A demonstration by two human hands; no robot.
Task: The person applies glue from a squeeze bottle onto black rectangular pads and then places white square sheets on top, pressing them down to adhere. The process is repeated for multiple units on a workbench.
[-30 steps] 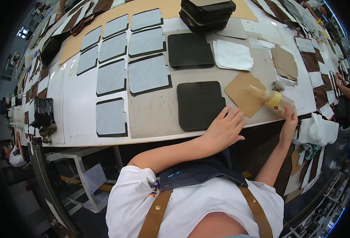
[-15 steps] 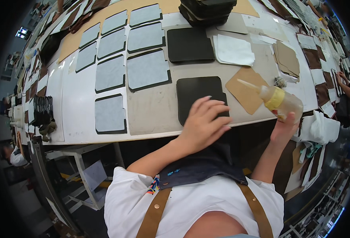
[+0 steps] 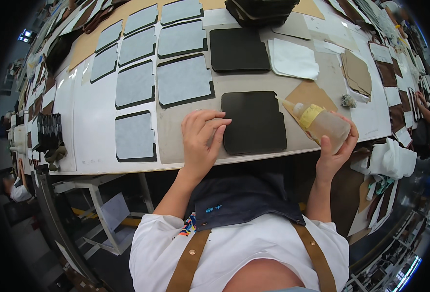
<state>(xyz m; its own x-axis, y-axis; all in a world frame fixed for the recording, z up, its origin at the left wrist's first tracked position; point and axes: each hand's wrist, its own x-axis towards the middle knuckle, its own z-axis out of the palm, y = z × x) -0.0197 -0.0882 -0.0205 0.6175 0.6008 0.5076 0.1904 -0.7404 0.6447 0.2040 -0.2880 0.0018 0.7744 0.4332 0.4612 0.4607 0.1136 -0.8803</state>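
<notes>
In front of me a black notched panel [image 3: 254,124] lies flat near the table's front edge. My left hand [image 3: 200,138] is at its left side, fingertips by the edge and thumb apart from the fingers; it holds nothing. My right hand [image 3: 337,148] grips a translucent squeeze bottle [image 3: 329,129] with a yellow band. The bottle tilts, its nozzle pointing left close to the panel's upper right corner. Under the bottle lies a tan card [image 3: 312,95]. Beyond the panel is a second black panel [image 3: 239,51].
Several pale grey pieces with black edges [image 3: 134,136] lie in rows to the left. A dark stack [image 3: 261,12] stands at the back, with white sheets [image 3: 293,58] nearer. Brown cards [image 3: 356,73] and a crumpled ball [image 3: 348,100] sit right. A white bag [image 3: 392,158] hangs past the edge.
My left hand has moved left, off the panel's surface to its left edge. My right hand has brought the bottle leftward, its nozzle now nearer the panel.
</notes>
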